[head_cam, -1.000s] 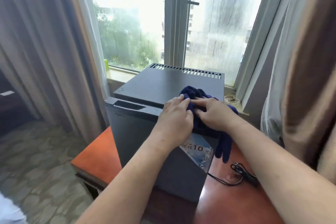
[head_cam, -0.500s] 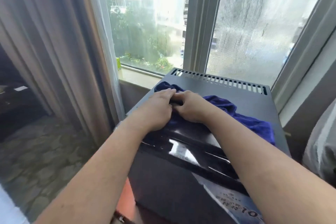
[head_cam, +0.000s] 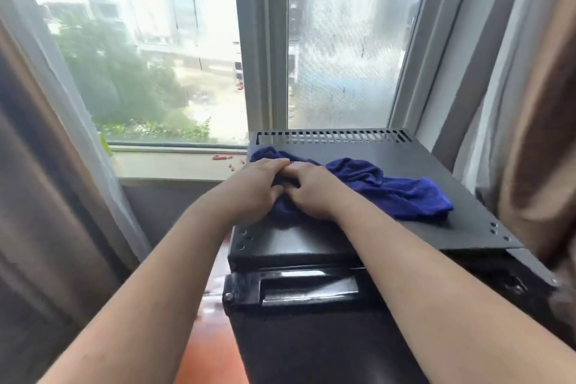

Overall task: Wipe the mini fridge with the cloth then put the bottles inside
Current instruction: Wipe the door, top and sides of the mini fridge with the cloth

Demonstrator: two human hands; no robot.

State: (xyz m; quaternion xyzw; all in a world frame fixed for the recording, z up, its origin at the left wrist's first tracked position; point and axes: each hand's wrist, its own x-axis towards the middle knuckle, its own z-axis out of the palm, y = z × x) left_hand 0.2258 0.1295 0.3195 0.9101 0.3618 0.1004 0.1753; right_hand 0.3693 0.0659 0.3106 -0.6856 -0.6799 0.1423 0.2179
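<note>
A dark grey mini fridge [head_cam: 420,162] fills the lower right, its top facing me and its black door handle at the front edge. A blue cloth [head_cam: 402,193] lies spread over the top, trailing to the right. My left hand [head_cam: 252,187] and my right hand [head_cam: 311,190] sit side by side on the cloth's left end, fingers curled into the fabric and bunching it against the fridge top near its left edge. No bottles are in view.
The fridge stands on an orange-red wooden table [head_cam: 208,358] against a window sill [head_cam: 174,162] with small red bits on it. Curtains hang close on the left [head_cam: 56,196] and right [head_cam: 530,134]. Vent slots [head_cam: 330,136] run along the fridge's back edge.
My view has moved closer and higher over the fridge. Both hands moved the cloth from the front right corner onto the top and toward its left edge; the cloth now trails right.
</note>
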